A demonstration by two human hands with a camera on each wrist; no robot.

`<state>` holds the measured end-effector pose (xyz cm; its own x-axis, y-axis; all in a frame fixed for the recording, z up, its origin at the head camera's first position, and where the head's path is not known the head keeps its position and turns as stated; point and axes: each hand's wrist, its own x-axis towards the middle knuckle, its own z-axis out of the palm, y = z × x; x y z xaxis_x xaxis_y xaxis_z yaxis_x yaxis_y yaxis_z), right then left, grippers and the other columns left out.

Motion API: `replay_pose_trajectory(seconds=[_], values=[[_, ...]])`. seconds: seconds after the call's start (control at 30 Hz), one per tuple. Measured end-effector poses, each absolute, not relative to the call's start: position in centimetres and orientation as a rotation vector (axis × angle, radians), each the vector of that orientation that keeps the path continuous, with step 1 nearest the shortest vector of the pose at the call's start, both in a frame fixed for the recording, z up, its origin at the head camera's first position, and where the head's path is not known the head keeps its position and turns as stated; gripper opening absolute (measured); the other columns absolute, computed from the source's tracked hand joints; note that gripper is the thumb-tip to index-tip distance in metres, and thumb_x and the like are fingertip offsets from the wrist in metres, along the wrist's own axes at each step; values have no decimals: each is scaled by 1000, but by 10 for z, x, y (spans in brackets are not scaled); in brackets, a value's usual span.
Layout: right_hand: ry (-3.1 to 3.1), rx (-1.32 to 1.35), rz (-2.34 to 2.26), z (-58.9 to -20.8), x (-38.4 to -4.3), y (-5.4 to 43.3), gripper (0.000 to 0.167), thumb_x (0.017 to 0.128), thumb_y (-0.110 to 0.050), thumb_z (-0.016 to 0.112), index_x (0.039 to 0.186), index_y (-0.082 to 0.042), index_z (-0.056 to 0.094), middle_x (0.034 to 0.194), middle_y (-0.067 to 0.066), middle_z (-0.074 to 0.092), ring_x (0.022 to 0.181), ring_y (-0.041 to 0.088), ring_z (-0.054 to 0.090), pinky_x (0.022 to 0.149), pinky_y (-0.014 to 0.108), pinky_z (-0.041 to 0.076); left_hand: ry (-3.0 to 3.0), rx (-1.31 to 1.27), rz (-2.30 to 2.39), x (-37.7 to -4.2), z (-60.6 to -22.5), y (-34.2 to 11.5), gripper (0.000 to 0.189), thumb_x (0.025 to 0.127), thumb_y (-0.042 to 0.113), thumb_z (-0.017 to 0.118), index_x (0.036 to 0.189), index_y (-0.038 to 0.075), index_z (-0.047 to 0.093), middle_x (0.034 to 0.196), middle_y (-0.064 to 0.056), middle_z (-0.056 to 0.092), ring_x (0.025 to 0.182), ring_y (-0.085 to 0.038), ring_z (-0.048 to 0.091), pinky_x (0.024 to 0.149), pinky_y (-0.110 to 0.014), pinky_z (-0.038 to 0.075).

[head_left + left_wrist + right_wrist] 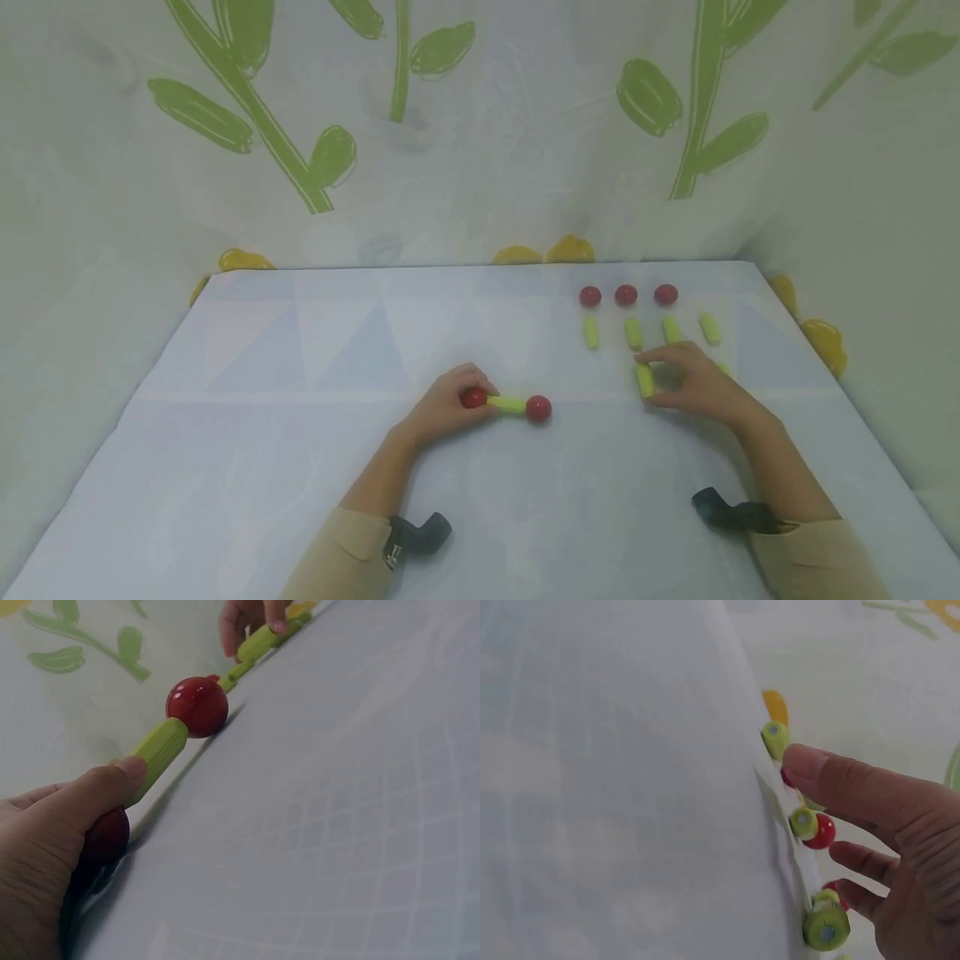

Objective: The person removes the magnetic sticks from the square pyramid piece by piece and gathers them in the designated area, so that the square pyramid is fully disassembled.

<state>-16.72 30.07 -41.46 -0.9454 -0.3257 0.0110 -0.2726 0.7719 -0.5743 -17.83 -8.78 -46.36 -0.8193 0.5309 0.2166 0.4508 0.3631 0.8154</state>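
Observation:
My left hand [448, 406] grips a red ball [474, 398] at the near end of a green rod [508, 405], the thumb lying against the rod. A second red ball [538, 408] sits on that rod's other end, also plain in the left wrist view. To the right, my right hand [693, 379] pinches another green rod [645, 381] between thumb and finger. The left wrist view has this loose rod [259, 643] under the fingertips. In the right wrist view, the thumb [810, 761] partly covers the pieces behind it.
Three red balls [626, 295] line the back right of the white table [300, 500]. Several green rods [592, 333] lie in front of them, and one more [723, 368] is partly hidden by my right hand. A leaf-printed sheet [510, 167] rises behind.

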Motion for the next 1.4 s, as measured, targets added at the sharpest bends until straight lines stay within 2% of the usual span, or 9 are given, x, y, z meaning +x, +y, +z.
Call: replay_pose_trajectory(seconds=[0.2,0.47,0.77,0.83,0.93,1.1,1.17,1.23,1.4], values=[[2895,-566,-884,-419,-169,306,54,65,-18,86,113,-5,66,113,13,64,106,29,45,87,43,40,2539,896,1441,-178,-464,-88,19,79,17,76,96,22,67,92,9,57,89,-9,52,76,-23,48],[2886,-592,-877,-420,-171,309,55,67,-19,85,116,-5,65,116,13,64,108,30,46,91,47,39,2542,858,1412,-177,-462,-87,19,79,17,74,95,24,66,93,10,56,89,-9,53,77,-24,49],[2929,-674,-898,-419,-170,306,57,67,-15,85,119,-5,63,120,13,62,109,27,47,91,42,38,2533,851,1417,-176,-462,-87,18,79,19,74,95,25,66,93,10,57,88,-9,53,76,-24,48],[2957,-688,-914,-417,-169,303,58,67,-16,85,119,-6,62,121,12,62,110,25,46,91,38,38,2532,854,1412,-176,-462,-88,18,80,20,74,94,25,66,92,11,57,88,-9,53,76,-25,48],[3016,-725,-955,-414,-167,297,56,68,-17,85,119,-8,63,118,9,63,108,18,47,89,25,39,2540,876,1396,-177,-462,-88,17,81,21,74,95,27,65,91,12,57,87,-8,53,75,-24,48],[2991,-790,-1151,-410,-164,283,52,67,-13,85,115,-9,65,113,6,65,107,0,46,90,7,33,2552,963,1364,-178,-461,-90,21,80,18,73,97,27,65,94,13,58,90,-7,53,79,-26,48],[2947,-753,-1197,-408,-162,276,50,69,-15,84,116,-12,65,114,4,64,108,-5,45,91,8,34,2542,974,1354,-177,-461,-90,22,80,17,73,99,27,65,96,14,58,92,-7,53,80,-26,48],[2912,-695,-1215,-408,-160,269,48,74,-19,81,118,-15,64,115,1,63,107,-4,47,94,17,39,2535,969,1349,-177,-460,-90,23,80,16,72,99,27,65,95,14,58,91,-7,53,80,-27,48],[2793,-613,-1307,-409,-159,245,45,81,-19,75,123,-17,60,120,1,62,104,12,57,91,43,49,2521,934,1372,-178,-461,-89,22,80,16,72,97,29,65,92,15,59,88,-7,53,76,-26,49]])
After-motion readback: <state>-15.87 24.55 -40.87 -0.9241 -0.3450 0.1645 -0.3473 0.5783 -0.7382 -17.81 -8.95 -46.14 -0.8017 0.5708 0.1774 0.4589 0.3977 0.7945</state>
